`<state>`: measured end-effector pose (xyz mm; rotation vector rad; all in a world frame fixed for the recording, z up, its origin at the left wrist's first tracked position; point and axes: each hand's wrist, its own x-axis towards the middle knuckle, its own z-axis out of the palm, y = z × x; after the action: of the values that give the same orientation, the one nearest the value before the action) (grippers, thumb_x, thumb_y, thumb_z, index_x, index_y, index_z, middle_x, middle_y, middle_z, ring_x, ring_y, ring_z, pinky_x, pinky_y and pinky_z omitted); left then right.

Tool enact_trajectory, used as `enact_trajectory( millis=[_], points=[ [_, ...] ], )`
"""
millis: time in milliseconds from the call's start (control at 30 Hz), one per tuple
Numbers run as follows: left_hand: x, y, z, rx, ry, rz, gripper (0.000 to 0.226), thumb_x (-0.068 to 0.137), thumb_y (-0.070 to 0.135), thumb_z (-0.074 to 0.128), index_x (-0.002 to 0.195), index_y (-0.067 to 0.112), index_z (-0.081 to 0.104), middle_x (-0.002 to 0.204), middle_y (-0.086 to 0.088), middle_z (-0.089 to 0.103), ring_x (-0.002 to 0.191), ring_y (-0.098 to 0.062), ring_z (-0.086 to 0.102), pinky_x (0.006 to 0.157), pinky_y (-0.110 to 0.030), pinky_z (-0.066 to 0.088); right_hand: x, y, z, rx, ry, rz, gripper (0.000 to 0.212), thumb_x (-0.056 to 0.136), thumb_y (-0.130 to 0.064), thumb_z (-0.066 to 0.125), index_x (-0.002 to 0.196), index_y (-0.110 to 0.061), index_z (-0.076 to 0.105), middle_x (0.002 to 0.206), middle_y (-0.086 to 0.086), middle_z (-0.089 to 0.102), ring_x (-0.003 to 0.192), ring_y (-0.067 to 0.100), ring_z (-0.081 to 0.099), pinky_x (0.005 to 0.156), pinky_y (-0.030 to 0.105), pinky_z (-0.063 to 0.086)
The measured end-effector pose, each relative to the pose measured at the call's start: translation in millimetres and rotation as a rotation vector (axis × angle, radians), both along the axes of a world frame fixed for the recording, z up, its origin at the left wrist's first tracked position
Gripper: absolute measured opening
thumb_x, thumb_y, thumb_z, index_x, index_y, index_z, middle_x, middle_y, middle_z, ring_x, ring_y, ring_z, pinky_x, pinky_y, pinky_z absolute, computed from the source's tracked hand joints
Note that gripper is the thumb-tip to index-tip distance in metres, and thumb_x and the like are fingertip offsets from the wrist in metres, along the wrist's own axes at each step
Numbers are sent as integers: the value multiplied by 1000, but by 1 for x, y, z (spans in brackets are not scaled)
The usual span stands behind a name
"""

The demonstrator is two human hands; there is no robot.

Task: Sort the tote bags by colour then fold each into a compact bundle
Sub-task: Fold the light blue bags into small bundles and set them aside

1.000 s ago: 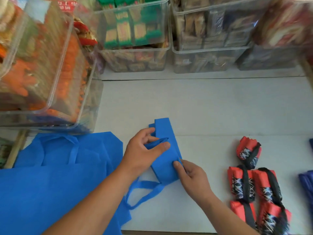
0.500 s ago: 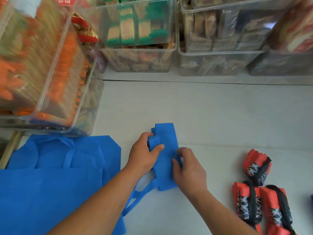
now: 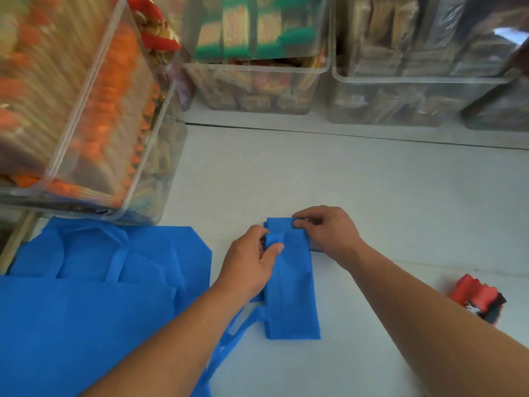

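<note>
- Head view, the only one going: folded blue tote (image 3: 289, 285) lies mid-table on the white table (image 3: 372, 196), between the flat blue pile (image 3: 86, 305) on the left and a finished red bundle (image 3: 473, 295) off to the right.
- Left hand (image 3: 252, 263) has thumb and fingers closed on a small tuck of fabric at the strip's far-left edge. Right hand (image 3: 329, 234) has curled fingertips pinching the far end.
- Risk imo: this fabric looks springy, so if either pinch slips the layers could pop open and the strip loses its shape.
- Other worry: handle loop (image 3: 229, 336) trails loose off the near-left corner. Roll without tucking it and it'll probably snag or hang out of the bundle.
- Narrow strip too, so one hand leading could send the roll crooked.
- Orientation: long axis runs near to far, leaning slightly left at the far end. The handle end is nearest the person and the gripped end points at the clear bins (image 3: 257, 87).
</note>
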<state>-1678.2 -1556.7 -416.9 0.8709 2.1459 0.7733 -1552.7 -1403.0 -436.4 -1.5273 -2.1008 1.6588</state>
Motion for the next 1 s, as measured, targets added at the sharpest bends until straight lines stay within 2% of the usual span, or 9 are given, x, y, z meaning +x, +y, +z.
enact_trajectory(
  millis=[100, 167, 267, 333, 400, 500, 600, 700, 1000],
  points=[
    [-9, 8, -4, 22, 38, 5, 17, 97, 36, 65, 94, 23, 55, 62, 9, 46, 56, -9, 42, 60, -37, 44, 3, 1, 9, -90, 29, 61, 36, 101, -51, 46, 94, -32, 76, 99, -20, 67, 95, 4, 64, 91, 33, 52],
    [-11, 17, -4, 2, 69, -5, 20, 97, 40, 65, 95, 24, 54, 63, 7, 49, 59, -13, 47, 62, -41, 47, 6, -3, 13, -161, 115, 128, 48, 102, -58, 40, 82, -24, 68, 81, -16, 58, 76, 8, 56, 80, 36, 50],
    [-11, 34, 0, -118, 172, -48, 30, 94, 51, 65, 102, 26, 50, 73, 8, 56, 71, -17, 57, 63, -38, 49, 7, -16, 1, 148, -35, 189, 20, 95, -55, 57, 103, -39, 64, 101, -16, 57, 89, 8, 58, 79, 33, 50],
    [-12, 34, 7, -152, 331, -83, 39, 90, 50, 70, 108, 24, 47, 90, 7, 58, 83, -18, 57, 68, -38, 49, 1, -24, -1, 314, -131, 133, 21, 97, -53, 54, 111, -38, 60, 107, -15, 54, 95, 10, 58, 74, 33, 50],
    [-11, 22, 16, 2, 555, -227, 35, 87, 38, 76, 104, 19, 52, 101, 3, 56, 92, -22, 55, 76, -40, 48, -5, -29, -1, 397, -190, 153, 22, 99, -54, 50, 110, -37, 56, 105, -14, 51, 93, 11, 56, 67, 31, 44],
    [1, -18, 13, 290, 582, -534, 15, 92, 28, 65, 100, 15, 65, 115, -3, 66, 112, -28, 63, 101, -42, 43, -5, -33, -6, 527, -257, 197, 27, 100, -55, 45, 112, -33, 55, 105, -9, 51, 94, 15, 55, 65, 33, 44],
    [21, -59, -2, 177, 555, -689, 42, 106, 36, 40, 140, 20, 58, 158, -2, 45, 152, -18, 32, 123, -39, 20, -5, -39, -14, 726, -243, 198, 30, 100, -53, 47, 109, -26, 59, 97, -4, 52, 86, 21, 56, 56, 31, 41],
    [30, -77, -16, 13, 591, -737, 55, 110, 45, 24, 162, 27, 25, 172, 3, 9, 158, -15, -2, 125, -45, 11, -6, -40, -18, 816, -244, 224, 32, 100, -52, 49, 107, -23, 60, 94, -1, 52, 82, 23, 56, 54, 29, 36],
    [39, -80, -30, -99, 704, -772, 63, 106, 59, 22, 163, 33, 16, 173, -2, 1, 159, -21, -5, 123, -61, 18, -7, -45, -27, 947, -268, 204, 38, 101, -46, 41, 101, -13, 60, 90, 5, 55, 77, 28, 56, 51, 30, 32]
  ],
)
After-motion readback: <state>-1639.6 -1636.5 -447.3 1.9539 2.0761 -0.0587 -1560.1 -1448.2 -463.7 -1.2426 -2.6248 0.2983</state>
